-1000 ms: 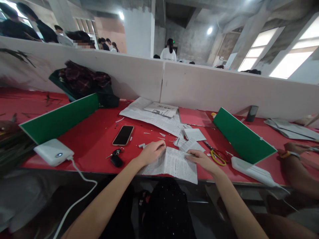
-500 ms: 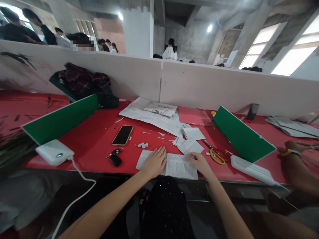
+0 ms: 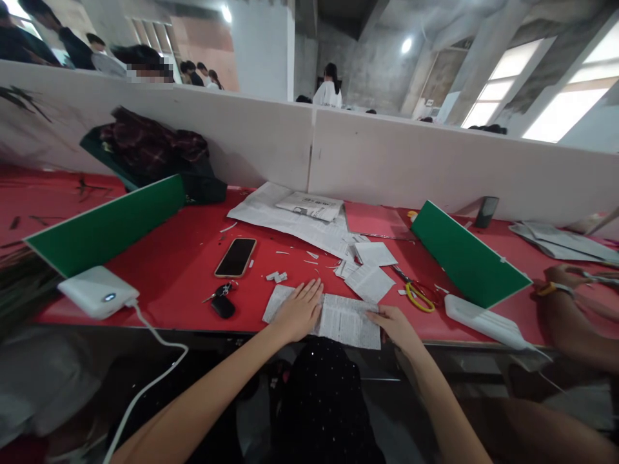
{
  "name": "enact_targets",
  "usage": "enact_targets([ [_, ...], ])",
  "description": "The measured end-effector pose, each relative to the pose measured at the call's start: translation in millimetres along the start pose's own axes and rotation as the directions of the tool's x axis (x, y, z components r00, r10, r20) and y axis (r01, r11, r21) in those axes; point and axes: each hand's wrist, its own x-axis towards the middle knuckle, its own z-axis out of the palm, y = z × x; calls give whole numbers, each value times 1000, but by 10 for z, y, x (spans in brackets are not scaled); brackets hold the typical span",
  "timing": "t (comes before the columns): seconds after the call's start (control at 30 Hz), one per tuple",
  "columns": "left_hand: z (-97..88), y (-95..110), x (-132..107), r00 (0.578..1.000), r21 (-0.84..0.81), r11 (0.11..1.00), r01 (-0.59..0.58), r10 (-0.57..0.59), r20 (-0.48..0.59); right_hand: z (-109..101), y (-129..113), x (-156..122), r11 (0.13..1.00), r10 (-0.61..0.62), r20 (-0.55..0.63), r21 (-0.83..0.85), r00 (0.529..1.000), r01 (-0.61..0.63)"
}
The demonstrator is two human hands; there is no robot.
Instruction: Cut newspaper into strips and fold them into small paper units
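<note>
A creased strip of newspaper (image 3: 345,320) lies at the table's front edge, its near side jutting slightly past it. My left hand (image 3: 300,310) rests flat on the strip's left half, fingers stretched out and pointing away from me. At the strip's right end, my right hand (image 3: 393,322) pinches the paper's edge between thumb and fingers. Just beyond lie cut newspaper pieces (image 3: 370,281). Scissors with yellow handles (image 3: 418,297) rest to the right of them, and small folded paper bits (image 3: 276,277) sit beyond my left hand.
A phone (image 3: 235,258), car keys (image 3: 223,304) and a white power bank (image 3: 99,292) lie to the left. Green dividers (image 3: 471,258) stand on both sides. Large newspaper sheets (image 3: 285,219) lie at the back before a white partition. A co-worker's hand (image 3: 563,280) holds scissors at right.
My right hand has shifted slightly down and right along the strip's right end, still gripping it. My left hand stays flat on the paper. The camera view has shifted a little.
</note>
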Motion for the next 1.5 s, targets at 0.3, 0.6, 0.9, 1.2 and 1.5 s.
enact_targets([
  [0.3,20,-10,7,1000,17,1000,-1,1,4,-8,-27,24,994,76,13,77,997,-77],
  [0.6,-14,12,12,999,11,1000,17,-17,36,23,36,-14,998,-17,-63,65,998,21],
  [0.9,-3,8,10,1000,17,1000,8,-8,13,25,81,-13,995,-69,-63,72,996,73],
  [1.2,1,2,2,1000,12,1000,12,-13,23,2,56,-34,997,-68,-60,42,996,71],
  [1.5,-7,0,0,999,7,1000,1,-1,32,14,70,-22,995,-66,-64,66,996,71],
])
